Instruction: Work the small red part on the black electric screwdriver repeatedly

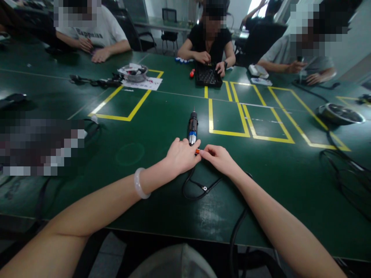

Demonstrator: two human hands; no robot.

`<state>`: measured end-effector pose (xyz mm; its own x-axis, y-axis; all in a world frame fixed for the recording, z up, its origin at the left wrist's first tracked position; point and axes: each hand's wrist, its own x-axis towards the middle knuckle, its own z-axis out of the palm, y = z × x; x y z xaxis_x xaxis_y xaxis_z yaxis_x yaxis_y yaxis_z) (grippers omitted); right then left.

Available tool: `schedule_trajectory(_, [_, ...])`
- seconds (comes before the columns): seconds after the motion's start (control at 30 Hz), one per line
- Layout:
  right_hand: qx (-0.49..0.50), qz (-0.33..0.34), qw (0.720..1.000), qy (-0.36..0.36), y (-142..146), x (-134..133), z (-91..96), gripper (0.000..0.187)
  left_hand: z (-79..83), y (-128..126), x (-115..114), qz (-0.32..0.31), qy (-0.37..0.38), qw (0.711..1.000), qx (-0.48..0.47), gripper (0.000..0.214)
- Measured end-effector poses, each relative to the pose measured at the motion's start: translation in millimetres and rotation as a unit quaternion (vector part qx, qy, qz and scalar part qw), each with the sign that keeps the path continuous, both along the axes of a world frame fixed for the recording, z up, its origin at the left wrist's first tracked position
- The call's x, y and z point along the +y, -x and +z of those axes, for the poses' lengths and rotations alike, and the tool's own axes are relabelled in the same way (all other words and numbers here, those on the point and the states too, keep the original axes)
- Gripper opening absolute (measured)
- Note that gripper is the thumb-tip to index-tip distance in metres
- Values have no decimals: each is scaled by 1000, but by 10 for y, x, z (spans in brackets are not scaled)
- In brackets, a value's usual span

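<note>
A black electric screwdriver (pixel 193 125) with a blue ring and a silver collar lies on the green table, its thin bit pointing away from me. My left hand (pixel 183 155), with a pale bangle on the wrist, is closed over its rear end, hiding that part. Just right of it, my right hand (pixel 216 156) pinches at a small orange-and-black piece (pixel 198 151), which touches the left hand's fingers; its kind is too small to make out. A black cable (pixel 193 197) loops on the table below both hands, with a small ring-like metal end on it.
Yellow tape outlines (pixel 228 133) mark the table (pixel 156 154). Across it, people sit around a black tray (pixel 208 83), a small red object (pixel 192 73) and a metal bowl (pixel 136 75) on paper. Another metal bowl (pixel 340 116) and black cables (pixel 342 173) are at right.
</note>
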<state>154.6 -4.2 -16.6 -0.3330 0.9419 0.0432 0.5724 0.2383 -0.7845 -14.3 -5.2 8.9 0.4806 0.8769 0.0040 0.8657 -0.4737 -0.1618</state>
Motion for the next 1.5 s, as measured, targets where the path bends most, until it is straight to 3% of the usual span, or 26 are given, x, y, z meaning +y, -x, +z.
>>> schedule_trajectory(0.33, [-19,0,1000,21,10,23,-5,28,48,-62,-30,-24,23,999,-25,46])
schedule_trajectory(0.5, [-52,-66,996,14,68,-6,31,18,21,-26,-35,-33,32,998,-34,61])
schedule_trajectory(0.63, [-82,-75,994,4,90,-47,91,18,17,-8,-42,-34,47,997,-46,61])
schedule_trajectory(0.83, [-239,-81,960,-117,167,-187,247,13,9,-18,-44,-34,56,996,-60,55])
schedule_trajectory(0.93, [-238,-82,958,-136,154,-194,278,14,1,-25,-42,-27,50,996,-64,54])
schedule_trajectory(1.0, [-182,-80,975,-95,94,-140,249,16,-4,-23,-39,-29,44,997,-60,57])
schedule_trajectory(1.1, [-20,-58,998,19,-27,-27,163,20,-9,-9,-32,-29,41,997,-56,65])
schedule_trajectory(1.2, [99,-42,983,149,-98,33,95,17,-10,12,-27,-26,49,997,-56,71])
schedule_trajectory(1.3, [145,-32,962,230,-108,32,65,14,-8,28,-24,-24,54,997,-55,77])
schedule_trajectory(1.5, [150,-9,948,280,-128,21,40,16,-1,41,-9,-25,58,996,-55,85])
